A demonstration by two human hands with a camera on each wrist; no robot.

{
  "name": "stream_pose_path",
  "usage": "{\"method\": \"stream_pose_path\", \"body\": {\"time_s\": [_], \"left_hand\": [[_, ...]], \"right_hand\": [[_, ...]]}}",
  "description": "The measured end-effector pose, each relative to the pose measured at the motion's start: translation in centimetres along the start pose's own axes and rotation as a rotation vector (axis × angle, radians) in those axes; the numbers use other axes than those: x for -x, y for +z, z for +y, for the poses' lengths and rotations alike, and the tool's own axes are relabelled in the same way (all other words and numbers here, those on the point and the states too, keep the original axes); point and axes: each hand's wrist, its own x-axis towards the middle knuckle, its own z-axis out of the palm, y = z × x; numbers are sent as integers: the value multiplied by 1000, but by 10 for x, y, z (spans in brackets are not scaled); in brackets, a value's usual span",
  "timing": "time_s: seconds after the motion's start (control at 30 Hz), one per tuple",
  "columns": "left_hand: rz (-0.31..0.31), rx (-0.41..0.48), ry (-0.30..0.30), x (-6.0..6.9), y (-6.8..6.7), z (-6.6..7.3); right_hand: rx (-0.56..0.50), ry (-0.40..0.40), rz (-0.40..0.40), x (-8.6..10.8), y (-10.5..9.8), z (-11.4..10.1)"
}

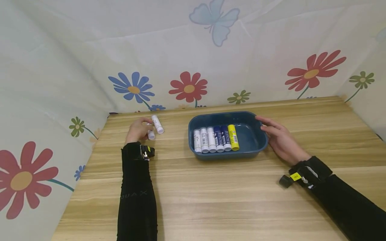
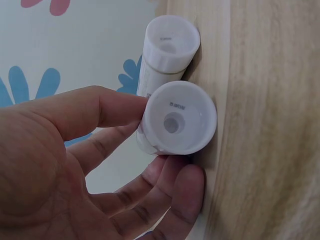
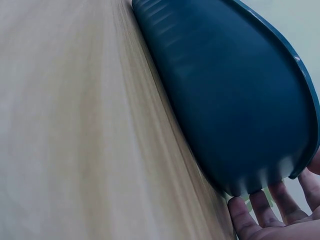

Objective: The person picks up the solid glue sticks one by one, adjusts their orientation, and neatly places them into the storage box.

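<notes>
My left hand (image 1: 139,130) is at the back left of the table, pinching a white glue stick (image 2: 180,117) between thumb and fingers. Its hollow round base faces the left wrist camera. A second white glue stick (image 1: 157,124) lies right beside it on the table. My right hand (image 1: 281,142) holds the right end of a dark blue tray (image 1: 254,140), with fingertips against the outer wall and the thumb at the rim. Inside the tray, glue sticks lie in a row: three white (image 1: 204,140), two dark blue (image 1: 218,138) and one yellow (image 1: 233,137) at the right.
The wooden table (image 1: 217,197) runs back to a white cloth (image 1: 256,63) printed with flowers and a butterfly. Another stretch of cloth hangs along the left side. Bare tray floor (image 1: 248,137) shows right of the yellow stick.
</notes>
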Motion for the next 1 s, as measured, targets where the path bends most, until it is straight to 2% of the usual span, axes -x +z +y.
{"method": "stream_pose_path", "body": {"time_s": [0.37, 0.67, 1.0], "left_hand": [[19, -2, 41, 4, 3, 3], [40, 27, 17, 1, 3, 1], [24, 32, -13, 0, 1, 1]], "right_hand": [[2, 3, -2, 0, 0, 0], [10, 17, 1, 0, 0, -1], [7, 17, 0, 0, 0, -1]]}}
